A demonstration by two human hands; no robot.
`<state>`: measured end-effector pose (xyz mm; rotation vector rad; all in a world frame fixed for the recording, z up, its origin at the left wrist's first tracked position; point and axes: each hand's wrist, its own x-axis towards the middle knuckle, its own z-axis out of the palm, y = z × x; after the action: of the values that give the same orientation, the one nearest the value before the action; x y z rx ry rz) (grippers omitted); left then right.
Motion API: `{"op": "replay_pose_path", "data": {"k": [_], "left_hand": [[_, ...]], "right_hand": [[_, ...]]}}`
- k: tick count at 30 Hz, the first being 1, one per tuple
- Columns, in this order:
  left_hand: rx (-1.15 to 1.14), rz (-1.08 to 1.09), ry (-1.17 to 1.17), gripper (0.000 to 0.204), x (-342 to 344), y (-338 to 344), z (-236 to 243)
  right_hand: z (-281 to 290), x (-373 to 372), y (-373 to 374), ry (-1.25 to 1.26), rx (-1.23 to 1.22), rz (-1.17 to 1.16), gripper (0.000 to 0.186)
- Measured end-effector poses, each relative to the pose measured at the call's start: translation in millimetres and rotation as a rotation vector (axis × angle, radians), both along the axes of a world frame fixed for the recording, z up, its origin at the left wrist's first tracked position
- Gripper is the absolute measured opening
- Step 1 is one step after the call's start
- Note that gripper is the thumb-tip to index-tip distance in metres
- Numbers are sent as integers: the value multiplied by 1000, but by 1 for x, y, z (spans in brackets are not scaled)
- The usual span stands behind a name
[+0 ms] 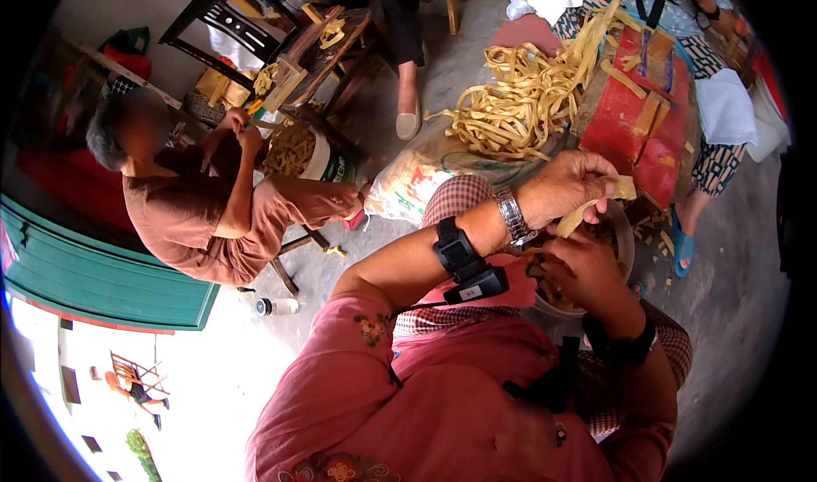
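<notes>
A flat pale-yellow strip (625, 188) is pinched between the fingers of my left hand (566, 194), which wears a silver watch. One length of the strip slants down from the fingers towards my right hand (585, 268). That hand is closed, its fingers curled near the strip's lower end; what they grip is hidden. Both hands are above a round pale tub (628, 242) that stands between my knees. Small brownish-yellow pieces (545, 282) lie in the tub, partly covered by my right hand.
Beyond my hands lies a heap of long yellow strips (519, 99) on plastic bags (404, 184). A red board (625, 112) with cut pieces stands at right, before a seated person in blue sandals (683, 242). At left another person works beside a white bucket (322, 160) and a wooden bench (345, 44).
</notes>
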<state>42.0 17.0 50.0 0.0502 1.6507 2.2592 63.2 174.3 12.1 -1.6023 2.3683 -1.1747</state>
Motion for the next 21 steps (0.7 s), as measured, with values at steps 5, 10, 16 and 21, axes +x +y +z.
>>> {"op": "replay_pose_path", "data": {"k": [5, 10, 16, 21], "left_hand": [[-29, 14, 192, 18, 9, -10, 5], [-160, -69, 208, 16, 23, -10, 1], [-236, -97, 250, 11, 23, -5, -13], [-312, -114, 247, 13, 21, -6, -32]], "right_hand": [[19, -5, 3, -783, -256, -283, 22], [20, -19, 15, -1118, -616, -276, 44], [7, -29, 19, -1216, -828, -388, 30], [12, -35, 26, -1254, -876, -340, 27]]}}
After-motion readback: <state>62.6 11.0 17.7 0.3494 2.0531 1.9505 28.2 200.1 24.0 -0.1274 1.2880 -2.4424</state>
